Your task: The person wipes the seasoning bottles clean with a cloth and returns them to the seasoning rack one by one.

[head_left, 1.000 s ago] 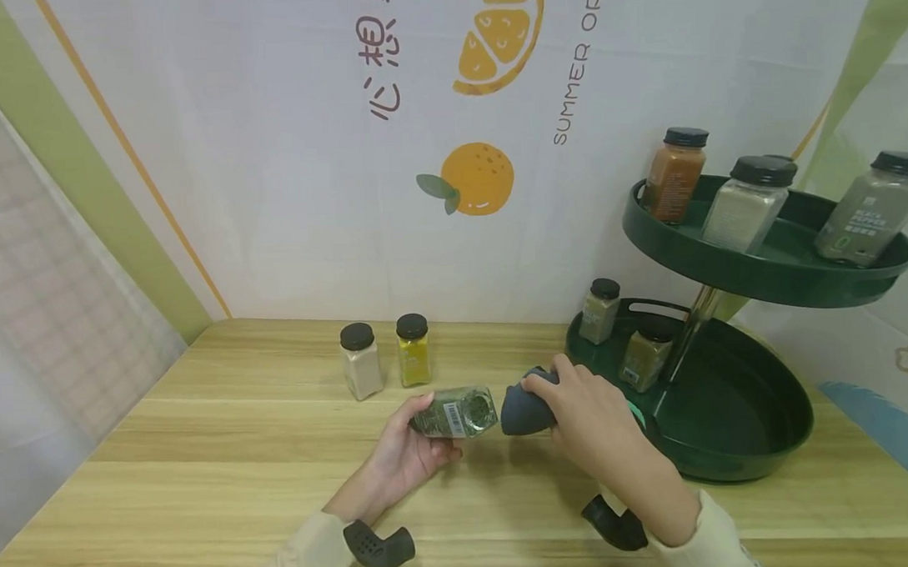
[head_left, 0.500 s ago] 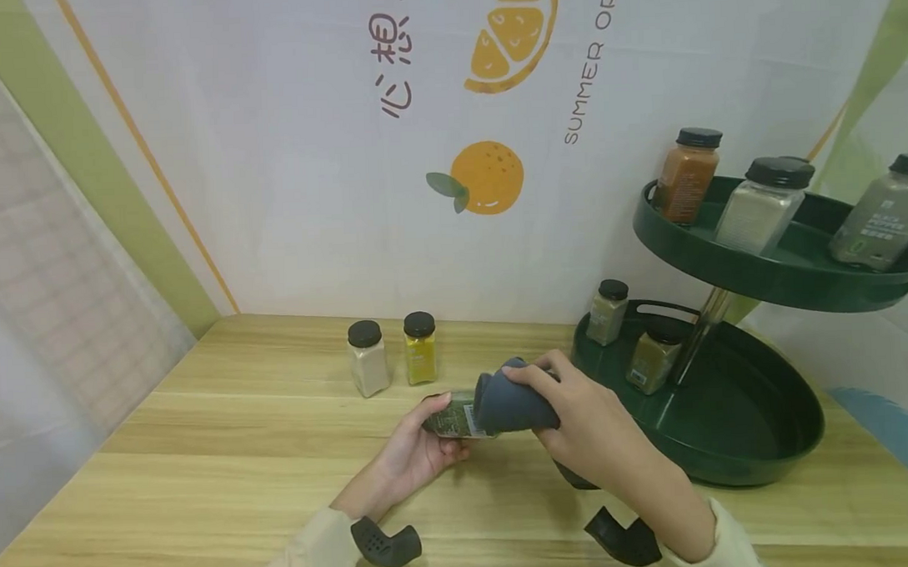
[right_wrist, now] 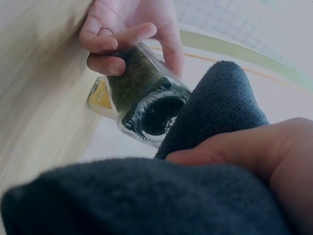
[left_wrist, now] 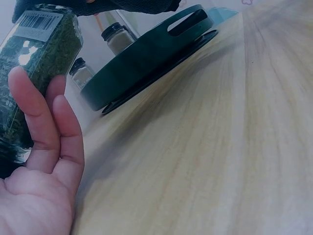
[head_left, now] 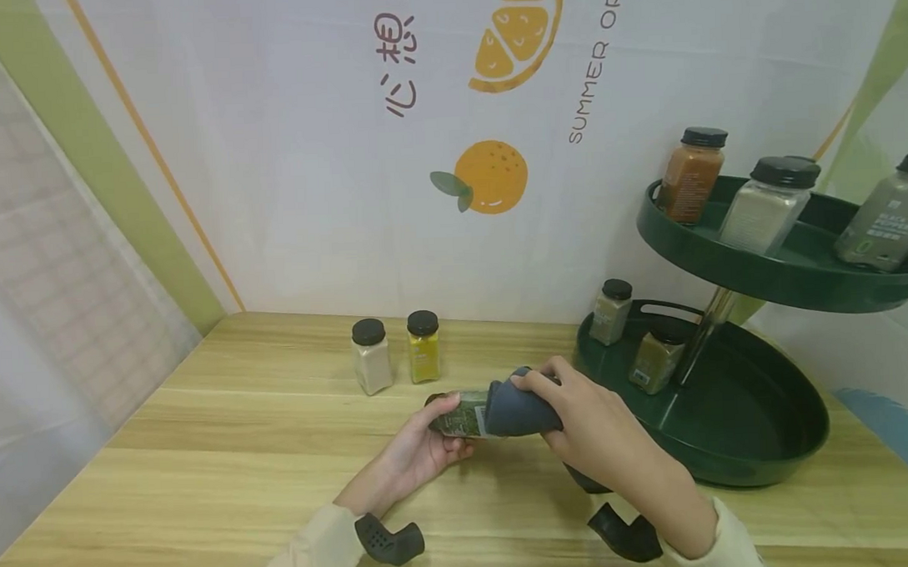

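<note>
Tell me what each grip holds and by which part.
Right grip: dark blue cloth, by bunched folds. Left grip: green-filled jar, around its sides at the end away from the cloth.

White fruit-print backdrop [head_left: 307, 172], pale wooden tabletop [head_left: 235, 458], plaid fabric [head_left: 61, 222] at left

In the head view, your cloth [head_left: 523, 409] covers the base end of the herb jar [head_left: 464, 417], and your left hand [head_left: 424, 455] hides part of its side. You cannot read the fine print on its barcode label [left_wrist: 40, 21] in the left wrist view. Your right hand [right_wrist: 274, 152] runs off the right wrist view's edge. The head view's right side crops the pepper jar [head_left: 883, 223] and the upper tray [head_left: 784, 284].
</note>
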Demonstrator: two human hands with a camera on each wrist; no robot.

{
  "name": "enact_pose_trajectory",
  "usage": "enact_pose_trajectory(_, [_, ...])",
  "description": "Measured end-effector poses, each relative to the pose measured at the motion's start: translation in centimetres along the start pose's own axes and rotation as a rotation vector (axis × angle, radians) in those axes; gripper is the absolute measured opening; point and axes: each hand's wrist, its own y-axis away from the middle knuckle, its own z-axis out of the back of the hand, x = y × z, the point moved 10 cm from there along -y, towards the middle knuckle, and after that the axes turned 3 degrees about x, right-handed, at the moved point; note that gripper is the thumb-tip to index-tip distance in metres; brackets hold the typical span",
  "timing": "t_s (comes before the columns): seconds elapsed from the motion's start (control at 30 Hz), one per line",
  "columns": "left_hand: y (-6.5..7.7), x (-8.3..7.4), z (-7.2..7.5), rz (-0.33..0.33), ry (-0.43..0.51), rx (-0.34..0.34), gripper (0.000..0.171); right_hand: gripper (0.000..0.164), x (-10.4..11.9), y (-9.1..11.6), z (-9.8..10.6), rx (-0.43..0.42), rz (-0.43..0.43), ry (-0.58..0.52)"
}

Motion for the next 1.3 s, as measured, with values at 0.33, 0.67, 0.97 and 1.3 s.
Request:
enact_pose_trajectory(0.33, [0.2, -0.1, -0.2, -0.007, -0.003, 0.048, 0.022, 0.052, 0.3, -0.1, 0.1, 0.020, -0.002, 0.003])
enact_pose_trajectory(0.67, [-0.6, 0.5, -0.2, 0.125, 0.005, 0.091, 0.021, 0.050, -0.3, 0.0, -0.1, 0.076, -0.016, 0.013])
enact_pose_trajectory(0.97, [-1.5, 0.4, 0.0, 0.160, 0.015, 0.088, 0.019, 0.050, -1.5, -0.1, -0.1, 0.101, -0.038, 0.019])
enact_pose_trajectory(1.3, [1.1, -1.4, -0.1, -0.037, 0.017, 0.226, 0.029, 0.052, -3.3, -0.1, -2.2, 0.193, -0.090, 0.095])
